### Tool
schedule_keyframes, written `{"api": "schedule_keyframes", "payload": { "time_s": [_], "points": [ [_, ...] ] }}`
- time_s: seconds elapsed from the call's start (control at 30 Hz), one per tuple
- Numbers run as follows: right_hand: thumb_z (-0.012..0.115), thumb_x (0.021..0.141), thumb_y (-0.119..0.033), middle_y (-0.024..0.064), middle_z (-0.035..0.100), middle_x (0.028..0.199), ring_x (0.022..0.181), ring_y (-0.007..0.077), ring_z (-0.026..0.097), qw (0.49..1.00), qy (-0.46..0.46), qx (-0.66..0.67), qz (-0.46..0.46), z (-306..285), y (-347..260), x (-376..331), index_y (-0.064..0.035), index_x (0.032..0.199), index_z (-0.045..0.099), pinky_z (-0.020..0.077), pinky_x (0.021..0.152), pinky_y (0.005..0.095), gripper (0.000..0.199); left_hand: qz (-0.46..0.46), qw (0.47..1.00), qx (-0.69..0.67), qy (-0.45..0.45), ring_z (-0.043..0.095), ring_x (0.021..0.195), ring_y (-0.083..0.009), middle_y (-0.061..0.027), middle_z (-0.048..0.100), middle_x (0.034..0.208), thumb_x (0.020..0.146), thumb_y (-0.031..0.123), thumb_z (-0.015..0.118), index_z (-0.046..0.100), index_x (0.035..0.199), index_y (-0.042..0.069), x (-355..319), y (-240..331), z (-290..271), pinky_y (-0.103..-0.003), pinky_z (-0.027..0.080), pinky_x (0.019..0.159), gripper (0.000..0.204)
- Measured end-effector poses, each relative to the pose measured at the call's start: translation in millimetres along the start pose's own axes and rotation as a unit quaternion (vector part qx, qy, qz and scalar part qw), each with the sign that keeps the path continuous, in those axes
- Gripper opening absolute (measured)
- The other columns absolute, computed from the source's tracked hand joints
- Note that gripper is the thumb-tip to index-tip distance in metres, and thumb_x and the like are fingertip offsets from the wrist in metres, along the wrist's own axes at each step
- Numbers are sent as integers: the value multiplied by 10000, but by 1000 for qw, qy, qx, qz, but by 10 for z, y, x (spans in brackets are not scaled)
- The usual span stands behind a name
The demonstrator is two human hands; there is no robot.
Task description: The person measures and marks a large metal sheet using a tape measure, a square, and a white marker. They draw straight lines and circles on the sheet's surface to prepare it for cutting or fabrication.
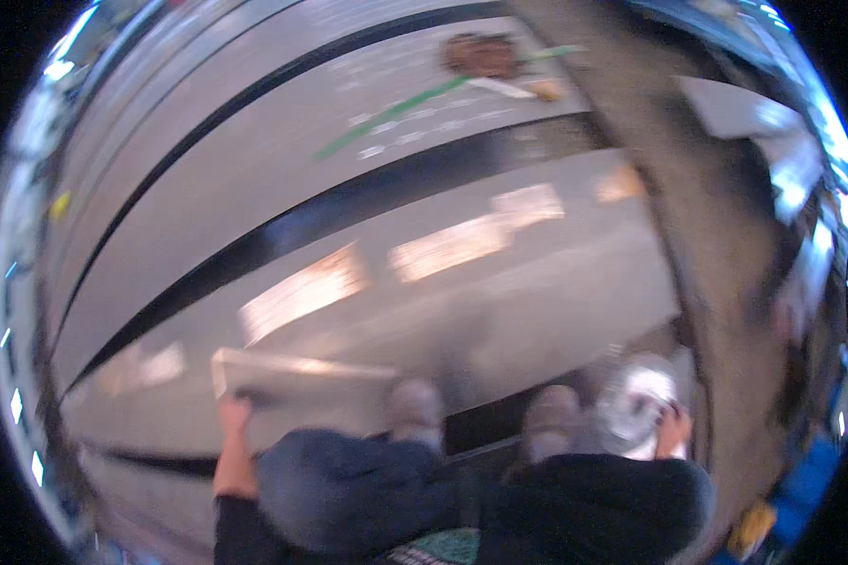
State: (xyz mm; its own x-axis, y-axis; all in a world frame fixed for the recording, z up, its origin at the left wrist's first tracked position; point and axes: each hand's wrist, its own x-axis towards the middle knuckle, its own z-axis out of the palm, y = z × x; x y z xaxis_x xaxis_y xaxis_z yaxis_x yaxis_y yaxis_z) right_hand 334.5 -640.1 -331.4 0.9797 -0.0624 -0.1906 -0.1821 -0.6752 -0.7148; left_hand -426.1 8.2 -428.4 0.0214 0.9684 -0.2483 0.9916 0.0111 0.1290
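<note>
The left hand (236,412) is gripping the left end of a thin pale L-shaped strip (306,363); blur is hiding whether this is a square or the lit edge of a sheet. The strip is running rightward toward the toe of the left shoe (415,407); whether it is touching the grey panel (575,273) beneath, I cannot tell. The right hand (671,431) is holding the right side of a shiny rounded bundle (631,405), possibly a roll of clear film, just beside the right shoe (551,414).

Ahead of the 2 hands, several bright rectangular patches (301,294) are showing on the panel, either paper or reflected light. Beyond a dark gap (297,226), a far panel (254,179) is bearing rows of small pale marks (415,132), a green strip (386,122) and a brown clump (482,56). A white sheet (730,108) is lying farther right, past a brown strip of floor (631,56).

As for progress, the work is seemingly sitting partway: both items are being held, so neither is looking finished with, and placing or using them is probably remaining. Nothing is clearly showing as completed; blur is preventing a firmer reading.
</note>
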Motion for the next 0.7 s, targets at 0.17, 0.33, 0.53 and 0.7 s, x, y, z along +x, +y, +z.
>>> {"api": "schedule_keyframes", "payload": {
  "time_s": [0.17, 0.33, 0.53, 0.7],
  "points": [
    [601, 901, -85, 99, 682, 869, 857, 212, 665, 963, -152, 178, 133, 117, -1019, 111, 11, 969, 674, 555, 815, 303, 139, -45, 994, -97, -30, 666, 958, -335, -217, 693, 960, 869, 257, 614, 648, 1127, -21, 57, 695, 150, -426, 515, 824, 381],
    [676, 871, -42, 80, 685, 916, 866, 202, 688, 878, -271, 263, 296, 169, -1211, -384, -4, 1008, 634, 580, 829, 352, 148, -28, 994, -102, -24, 648, 952, -319, -204, 686, 973, 883, 265, 610, 646, 1136, -27, 309, 1053, -106, -415, 505, 822, 388],
    [643, 878, -19, 69, 668, 972, 931, 195, 668, 861, -328, 317, 225, 156, -1759, -445, 4, 1136, 605, 566, 855, 318, 262, -19, 991, -127, -27, 627, 944, -300, -187, 678, 989, 900, 274, 604, 642, 1146, -34, 477, 1155, -329, -401, 493, 820, 396],
    [603, 902, -27, 59, 651, 974, 1005, 205, 652, 824, -395, 345, 217, 212, -2100, -640, 25, 1254, 550, 539, 940, 344, 359, -19, 990, -140, -21, 609, 937, -284, -173, 671, 1001, 914, 282, 600, 639, 1155, -39, 449, 1078, -537, -390, 483, 819, 404]
  ]
}}
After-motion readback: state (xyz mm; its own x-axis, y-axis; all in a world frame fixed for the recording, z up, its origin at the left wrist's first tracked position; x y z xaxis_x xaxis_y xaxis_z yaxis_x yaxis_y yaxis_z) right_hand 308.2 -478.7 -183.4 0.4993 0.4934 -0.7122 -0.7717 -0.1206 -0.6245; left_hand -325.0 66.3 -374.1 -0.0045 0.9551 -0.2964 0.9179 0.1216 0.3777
